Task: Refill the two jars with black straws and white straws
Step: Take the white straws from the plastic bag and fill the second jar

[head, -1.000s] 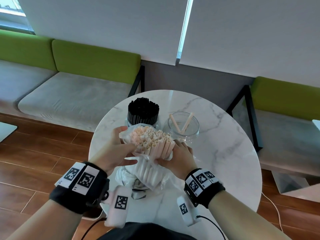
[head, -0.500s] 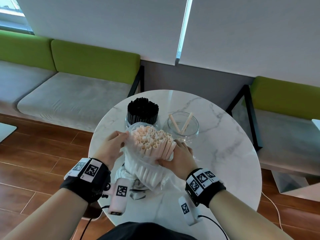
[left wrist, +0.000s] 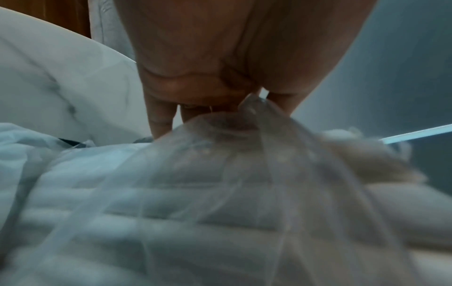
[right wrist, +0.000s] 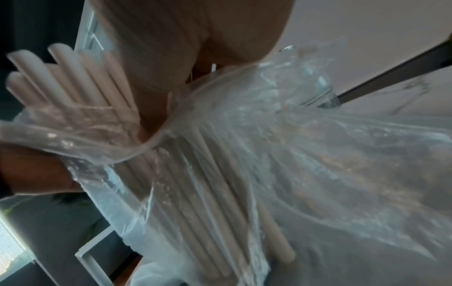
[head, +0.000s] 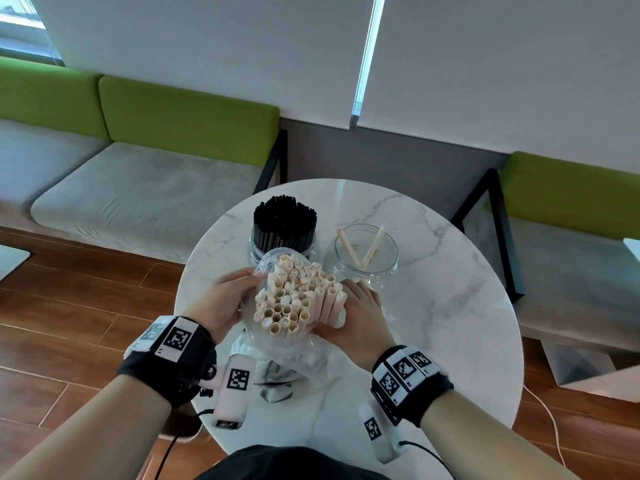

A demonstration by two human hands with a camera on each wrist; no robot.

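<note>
A bundle of white straws (head: 298, 299) stands upright in a clear plastic bag (head: 294, 355) at the table's near middle, with its open tips showing above the bag's mouth. My left hand (head: 242, 289) pinches the bag's edge on the left; the pinched plastic film (left wrist: 254, 104) shows in the left wrist view. My right hand (head: 349, 306) grips the white straws (right wrist: 80, 83) from the right. Behind them, the left jar (head: 284, 223) is packed with black straws. The right glass jar (head: 388, 251) holds two white straws.
The round marble table (head: 433, 306) drops off close on all sides. Crumpled plastic wrapping (head: 277, 372) lies under the bundle. Green and grey benches (head: 156, 174) stand behind, with wooden floor on the left and a cable on the right.
My left hand has slid off the bundle's top and drawn the bag's mouth down and to the left, baring more of the straw tips. My right hand has kept its grip.
</note>
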